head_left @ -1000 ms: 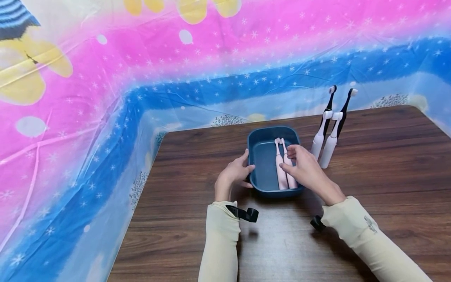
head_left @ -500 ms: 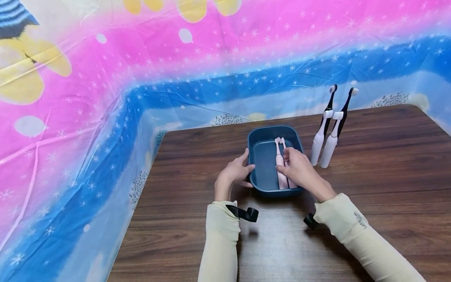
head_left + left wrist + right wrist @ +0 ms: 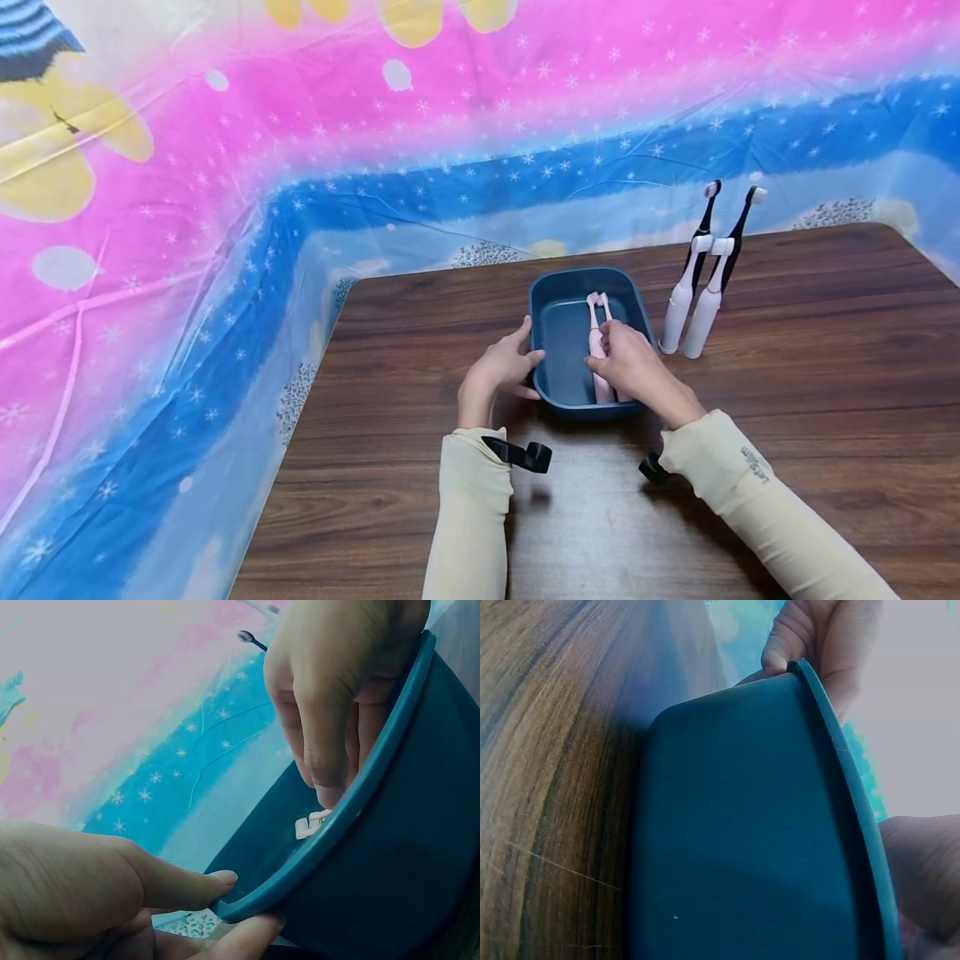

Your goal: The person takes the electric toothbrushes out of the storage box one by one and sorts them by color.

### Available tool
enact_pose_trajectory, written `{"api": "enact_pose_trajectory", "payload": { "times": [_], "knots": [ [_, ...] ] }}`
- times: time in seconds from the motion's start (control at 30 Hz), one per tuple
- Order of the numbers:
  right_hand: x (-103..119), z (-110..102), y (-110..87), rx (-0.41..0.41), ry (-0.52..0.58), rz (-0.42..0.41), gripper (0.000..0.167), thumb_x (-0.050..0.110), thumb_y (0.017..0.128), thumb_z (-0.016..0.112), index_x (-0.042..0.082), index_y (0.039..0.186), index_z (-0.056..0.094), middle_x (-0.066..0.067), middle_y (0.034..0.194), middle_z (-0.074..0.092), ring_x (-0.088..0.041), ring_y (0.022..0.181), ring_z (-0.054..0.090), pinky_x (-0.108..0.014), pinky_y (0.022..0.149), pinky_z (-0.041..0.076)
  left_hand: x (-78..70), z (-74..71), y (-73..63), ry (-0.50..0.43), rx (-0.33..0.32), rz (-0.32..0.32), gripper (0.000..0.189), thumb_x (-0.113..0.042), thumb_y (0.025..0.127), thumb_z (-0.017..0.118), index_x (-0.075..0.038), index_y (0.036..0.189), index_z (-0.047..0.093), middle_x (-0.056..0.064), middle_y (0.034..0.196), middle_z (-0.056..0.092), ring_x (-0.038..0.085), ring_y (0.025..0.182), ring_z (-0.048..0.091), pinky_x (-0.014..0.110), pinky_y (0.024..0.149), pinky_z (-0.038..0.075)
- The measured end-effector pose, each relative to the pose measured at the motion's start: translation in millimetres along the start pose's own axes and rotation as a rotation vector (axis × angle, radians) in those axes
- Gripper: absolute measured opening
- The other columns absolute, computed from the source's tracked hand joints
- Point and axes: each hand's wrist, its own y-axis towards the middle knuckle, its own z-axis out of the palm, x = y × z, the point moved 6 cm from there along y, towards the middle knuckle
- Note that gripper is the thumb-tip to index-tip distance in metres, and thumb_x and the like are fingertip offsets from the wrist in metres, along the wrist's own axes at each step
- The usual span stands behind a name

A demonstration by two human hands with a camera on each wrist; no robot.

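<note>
A dark blue plastic storage box point(image 3: 555, 342) stands on the table, with two pink electric toothbrushes point(image 3: 603, 390) lying side by side along its right half. My left hand point(image 3: 497, 367) pinches the box's left rim, thumb inside and fingers outside, as the left wrist view also shows. Reaching over the right wall, my right hand point(image 3: 633, 358) has its thumb on the left side of the left toothbrush's handle and its fingers curled on the other side. That hand hides most of the right toothbrush's handle. Small pale brush heads point(image 3: 309, 824) show below its fingers in the left wrist view.
Right of the box, two white electric toothbrushes point(image 3: 702, 323) stand upright, with two black electric toothbrushes point(image 3: 738, 237) behind them. The brown wooden table point(image 3: 390, 367) meets a pink and blue patterned cloth point(image 3: 450, 150) at the back.
My right hand has moved left and in over the pink toothbrushes, its fingers drawing closer together and covering more of the right one. My left hand keeps its place on the rim.
</note>
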Motion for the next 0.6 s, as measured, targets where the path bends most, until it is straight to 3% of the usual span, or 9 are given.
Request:
{"api": "enact_pose_trajectory", "payload": {
  "times": [0.2, 0.4, 0.6],
  "knots": [
    [-1, 3, 4.3, 0.025, -0.012, 0.005, 0.049, 0.019, 0.090, 0.065, -0.006, 0.127, 0.047, -0.019, 0.104, 0.059, -0.026, 0.086, 0.058, -0.039, 0.078, 0.057, 0.3, -0.7, 0.3, 0.007, 0.003, -0.001, 0.065, -0.030, 0.101, 0.047, -0.034, 0.154, 0.009, 0.012, 0.159, 0.020, 0.029, 0.073, 0.071, 0.045, 0.079, 0.058],
    [-1, 7, 9.3, 0.069, 0.006, 0.026, 0.050, 0.021, 0.092, 0.063, -0.005, 0.132, 0.046, -0.019, 0.116, 0.059, -0.027, 0.095, 0.059, -0.042, 0.084, 0.055, 0.1, -1.0, 0.4, 0.013, 0.011, 0.004, 0.065, -0.030, 0.101, 0.048, -0.034, 0.154, 0.010, 0.012, 0.159, 0.020, 0.026, 0.069, 0.070, 0.044, 0.078, 0.059],
    [0, 12, 12.6, 0.127, 0.031, 0.037, 0.050, 0.021, 0.091, 0.064, -0.006, 0.130, 0.047, -0.019, 0.116, 0.060, -0.026, 0.095, 0.059, -0.041, 0.086, 0.053, 0.0, -0.6, -0.1, 0.021, 0.012, 0.005, 0.064, -0.030, 0.102, 0.046, -0.034, 0.154, 0.009, 0.012, 0.159, 0.019, 0.032, 0.077, 0.071, 0.043, 0.078, 0.059]
  ]
}}
